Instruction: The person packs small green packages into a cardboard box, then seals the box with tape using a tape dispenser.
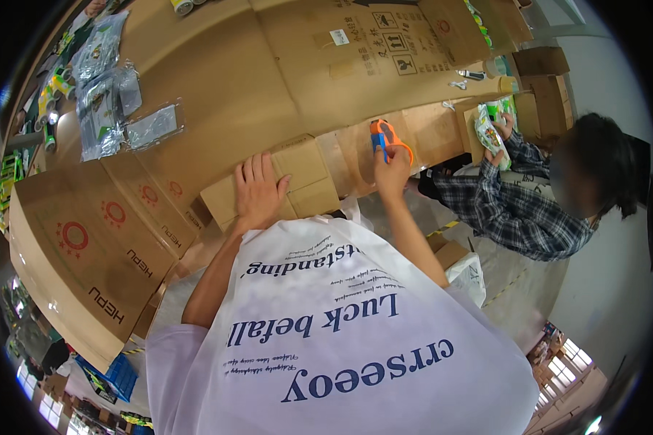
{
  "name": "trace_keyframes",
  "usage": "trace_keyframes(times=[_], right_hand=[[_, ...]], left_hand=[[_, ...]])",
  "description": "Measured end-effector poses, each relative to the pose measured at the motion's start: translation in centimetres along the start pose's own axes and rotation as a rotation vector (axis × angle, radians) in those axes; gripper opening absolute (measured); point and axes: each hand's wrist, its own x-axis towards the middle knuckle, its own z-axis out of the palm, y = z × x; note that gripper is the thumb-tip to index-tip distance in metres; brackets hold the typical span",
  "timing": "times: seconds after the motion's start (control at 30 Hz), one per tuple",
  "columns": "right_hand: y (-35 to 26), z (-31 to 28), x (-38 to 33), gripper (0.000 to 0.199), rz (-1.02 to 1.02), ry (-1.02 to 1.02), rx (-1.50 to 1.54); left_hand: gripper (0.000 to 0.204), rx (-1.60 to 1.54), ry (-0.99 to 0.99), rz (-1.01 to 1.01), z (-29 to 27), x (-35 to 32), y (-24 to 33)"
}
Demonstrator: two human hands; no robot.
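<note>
My left hand (259, 190) lies flat on top of a small brown cardboard box (303, 172), its fingers spread. The box sits at the near edge of the table, just in front of my body. To the right of it, my right hand (392, 172) grips an orange and blue tape dispenser (390, 135), held a little above the table. The dispenser is apart from the box. My palm hides part of its handle.
A large flattened carton (218, 80) covers the table. Clear plastic bags (101, 109) lie at the left, beside several green and yellow items. Printed cartons (98, 232) stand at the near left. On the right a co-worker in a checked shirt (519, 206) holds a green and white packet (490, 134).
</note>
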Motion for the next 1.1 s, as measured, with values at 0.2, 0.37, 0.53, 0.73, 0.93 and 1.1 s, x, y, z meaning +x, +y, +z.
trace_keyframes(times=[0.2,0.37,0.53,0.73,0.93,1.1], right_hand=[[4.2,0.7,2.6,0.043,0.199,-0.306,-0.216],[4.7,3.1,2.4,0.058,0.302,-0.172,-0.252],[3.0,1.4,2.3,0.046,0.361,-0.209,0.108],[-9.7,-6.4,-1.8,0.031,0.271,-0.512,1.005],[-12.8,-3.9,-4.8,0.035,0.27,-1.0,1.019],[-12.3,-2.5,-5.2,0.039,0.225,-0.999,0.913]], left_hand=[[0.064,-0.002,0.023,0.003,-0.8,-0.1,0.4],[0.064,-0.002,0.029,-0.001,-0.4,-0.2,0.5],[0.063,-0.011,0.022,0.0,-0.5,-0.2,0.4],[0.062,-0.007,0.03,-0.006,-0.7,-0.3,0.3],[0.054,0.047,0.07,-0.02,0.6,-0.1,0.2],[0.045,-0.104,0.053,-0.081,1.0,0.2,-0.3]])
